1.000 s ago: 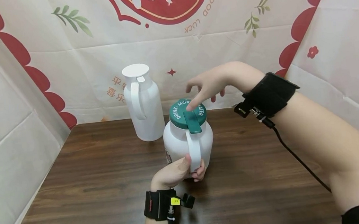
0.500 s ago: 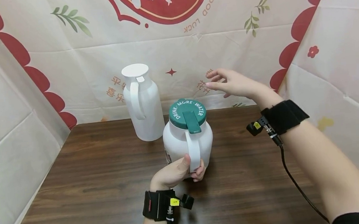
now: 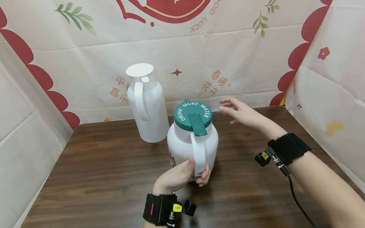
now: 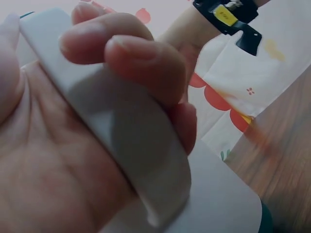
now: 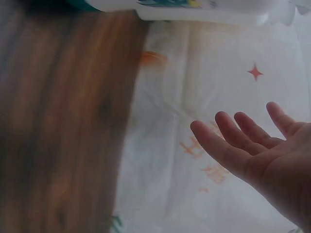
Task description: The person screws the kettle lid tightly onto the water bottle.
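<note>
A squat white jug (image 3: 180,147) with a green lid (image 3: 185,115) lettered "DRINK MORE WATER" stands on the table, its handle (image 3: 199,155) facing me. My left hand (image 3: 180,174) grips the lower part of that handle. In the left wrist view its fingers (image 4: 150,63) curl round the white handle (image 4: 131,111). To the right of the lid, apart from the jug, is my right hand (image 3: 241,113), holding nothing. The right wrist view shows the right hand's fingers (image 5: 223,150) loosely extended, with part of the white jug (image 5: 209,14) along the top edge.
A taller white pitcher (image 3: 150,109) with its own handle stands behind and to the left of the jug. Printed cloth (image 3: 102,63) hangs behind and at both sides of the dark wooden table (image 3: 94,176). A black cable (image 3: 298,204) trails from the right wrist camera.
My right hand has lifted its finger off the lid's green tab, moved right, then lowered beside the lid. The left hand still grips the handle, and the jug has stayed put.
</note>
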Available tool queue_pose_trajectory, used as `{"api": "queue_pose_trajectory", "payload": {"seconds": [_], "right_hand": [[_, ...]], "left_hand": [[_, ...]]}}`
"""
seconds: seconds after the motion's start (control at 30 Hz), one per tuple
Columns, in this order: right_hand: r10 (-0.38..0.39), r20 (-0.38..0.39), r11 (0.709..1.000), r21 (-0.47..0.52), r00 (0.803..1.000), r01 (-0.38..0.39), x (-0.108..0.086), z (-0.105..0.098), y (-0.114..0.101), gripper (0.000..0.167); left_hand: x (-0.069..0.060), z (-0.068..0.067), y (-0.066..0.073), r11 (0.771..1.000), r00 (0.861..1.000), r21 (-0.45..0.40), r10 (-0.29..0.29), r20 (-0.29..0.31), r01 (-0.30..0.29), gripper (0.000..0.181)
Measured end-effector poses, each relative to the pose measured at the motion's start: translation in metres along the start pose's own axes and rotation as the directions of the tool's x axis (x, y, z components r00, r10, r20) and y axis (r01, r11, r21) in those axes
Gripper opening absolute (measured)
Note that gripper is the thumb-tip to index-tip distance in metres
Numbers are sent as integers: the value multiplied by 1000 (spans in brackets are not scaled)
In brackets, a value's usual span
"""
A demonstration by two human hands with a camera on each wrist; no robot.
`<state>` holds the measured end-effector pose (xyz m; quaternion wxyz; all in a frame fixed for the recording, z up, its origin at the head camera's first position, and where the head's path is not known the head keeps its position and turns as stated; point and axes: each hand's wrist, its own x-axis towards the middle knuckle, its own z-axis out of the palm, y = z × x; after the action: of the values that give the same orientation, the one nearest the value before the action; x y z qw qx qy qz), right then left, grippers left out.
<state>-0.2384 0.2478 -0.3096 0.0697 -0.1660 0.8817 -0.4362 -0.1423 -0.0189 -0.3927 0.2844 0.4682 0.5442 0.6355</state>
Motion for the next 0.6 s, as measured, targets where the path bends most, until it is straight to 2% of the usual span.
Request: {"api": "queue_pose_trajectory", "payload": {"seconds": [0.23, 0.4, 0.6], "right_hand": [[9, -4, 993, 115, 1000, -9, -12, 28, 23, 56], [21, -11, 973, 231, 1000, -18, -24, 50, 26, 58], [15, 8, 947, 321, 1000, -16, -34, 69, 24, 58]], "left_hand": [[0, 1, 0, 1000, 1000, -16, -8, -14, 8, 85], [0, 4, 2, 1000, 999, 7, -23, -29, 23, 84], [-1, 5, 1, 999, 998, 49, -19, -62, 22, 87]]}}
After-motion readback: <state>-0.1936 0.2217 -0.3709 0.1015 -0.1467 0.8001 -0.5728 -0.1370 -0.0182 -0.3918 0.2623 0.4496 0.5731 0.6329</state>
